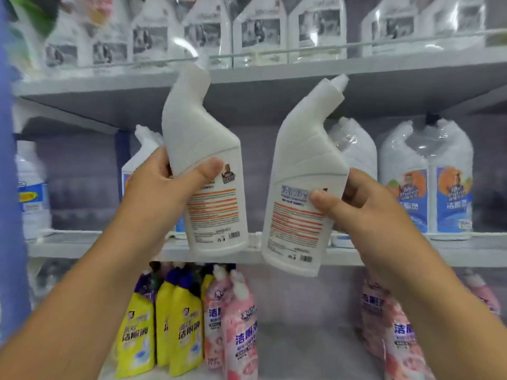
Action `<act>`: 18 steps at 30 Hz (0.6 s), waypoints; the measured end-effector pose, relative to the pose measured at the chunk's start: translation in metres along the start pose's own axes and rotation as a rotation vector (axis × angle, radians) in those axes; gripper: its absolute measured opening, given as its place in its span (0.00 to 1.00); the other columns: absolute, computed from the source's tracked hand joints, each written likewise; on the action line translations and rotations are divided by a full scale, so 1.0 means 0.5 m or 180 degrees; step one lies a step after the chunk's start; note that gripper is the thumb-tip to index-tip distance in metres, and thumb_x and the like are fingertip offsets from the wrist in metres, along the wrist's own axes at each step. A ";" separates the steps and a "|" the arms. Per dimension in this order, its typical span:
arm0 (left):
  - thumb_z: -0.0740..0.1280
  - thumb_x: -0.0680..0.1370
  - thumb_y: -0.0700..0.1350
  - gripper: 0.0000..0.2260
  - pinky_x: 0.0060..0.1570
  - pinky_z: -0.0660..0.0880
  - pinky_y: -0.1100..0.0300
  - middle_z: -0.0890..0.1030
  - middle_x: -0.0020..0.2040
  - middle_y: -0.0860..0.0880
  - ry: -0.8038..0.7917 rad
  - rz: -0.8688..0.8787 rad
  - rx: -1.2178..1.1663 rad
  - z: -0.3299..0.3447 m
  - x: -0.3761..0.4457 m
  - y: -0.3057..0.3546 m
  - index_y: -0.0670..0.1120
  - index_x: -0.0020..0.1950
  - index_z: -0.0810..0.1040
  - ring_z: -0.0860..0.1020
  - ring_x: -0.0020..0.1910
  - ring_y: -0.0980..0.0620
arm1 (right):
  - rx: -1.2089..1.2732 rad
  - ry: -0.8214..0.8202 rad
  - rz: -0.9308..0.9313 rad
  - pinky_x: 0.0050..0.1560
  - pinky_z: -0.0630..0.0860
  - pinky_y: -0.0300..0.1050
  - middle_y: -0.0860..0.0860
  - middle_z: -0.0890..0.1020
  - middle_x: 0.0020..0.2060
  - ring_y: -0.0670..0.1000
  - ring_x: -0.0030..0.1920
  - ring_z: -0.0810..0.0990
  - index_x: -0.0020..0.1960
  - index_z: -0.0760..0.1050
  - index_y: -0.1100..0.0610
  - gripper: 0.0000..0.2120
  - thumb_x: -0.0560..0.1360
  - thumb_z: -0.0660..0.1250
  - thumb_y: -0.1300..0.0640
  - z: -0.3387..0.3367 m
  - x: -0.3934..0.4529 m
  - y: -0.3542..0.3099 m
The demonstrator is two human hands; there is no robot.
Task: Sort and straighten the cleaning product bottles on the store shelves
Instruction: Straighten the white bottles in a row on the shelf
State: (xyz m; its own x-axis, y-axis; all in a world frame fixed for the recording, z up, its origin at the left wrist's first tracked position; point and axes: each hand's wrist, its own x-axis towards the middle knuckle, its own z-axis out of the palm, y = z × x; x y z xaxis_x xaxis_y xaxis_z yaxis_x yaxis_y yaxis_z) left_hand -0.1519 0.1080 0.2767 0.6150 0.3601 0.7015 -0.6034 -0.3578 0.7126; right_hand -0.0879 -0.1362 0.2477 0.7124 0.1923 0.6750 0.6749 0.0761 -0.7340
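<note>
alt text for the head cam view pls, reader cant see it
Left hand and right hand each grip a white angled-neck bottle, left bottle and right bottle, before store shelves; yellow bottles and pink bottles stand below.

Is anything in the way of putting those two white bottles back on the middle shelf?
Not much. The left hand and right hand each hold a white bottle in front of the middle shelf. The gap straight behind them looks bare; wrapped bottles stand just right of it, another on the left.

Blue upright panel [11, 187] along the left edge, blurred green shape [35, 12] top left, grey-purple back wall [301, 297]
</note>
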 end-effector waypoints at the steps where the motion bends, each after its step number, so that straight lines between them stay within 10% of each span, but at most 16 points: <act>1: 0.76 0.71 0.55 0.17 0.46 0.79 0.57 0.87 0.50 0.56 0.0019 -0.0010 0.0006 -0.013 0.030 -0.004 0.54 0.58 0.80 0.86 0.48 0.57 | -0.0031 0.0032 -0.0046 0.53 0.83 0.48 0.47 0.87 0.50 0.47 0.51 0.86 0.59 0.79 0.50 0.11 0.77 0.71 0.58 0.015 0.030 -0.011; 18: 0.77 0.73 0.57 0.16 0.46 0.82 0.55 0.87 0.47 0.57 -0.0269 -0.0075 0.0071 -0.076 0.219 -0.137 0.56 0.58 0.79 0.86 0.46 0.57 | -0.0891 0.0350 0.0705 0.55 0.82 0.59 0.50 0.86 0.51 0.55 0.50 0.85 0.58 0.78 0.53 0.10 0.78 0.72 0.53 0.232 0.259 0.099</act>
State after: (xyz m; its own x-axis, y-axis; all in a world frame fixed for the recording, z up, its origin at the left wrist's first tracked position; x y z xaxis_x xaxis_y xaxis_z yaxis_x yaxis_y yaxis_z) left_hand -0.0626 0.2046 0.3048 0.6700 0.2950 0.6812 -0.5774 -0.3697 0.7280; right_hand 0.0153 0.0057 0.2900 0.8531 0.0667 0.5174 0.5178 -0.2291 -0.8242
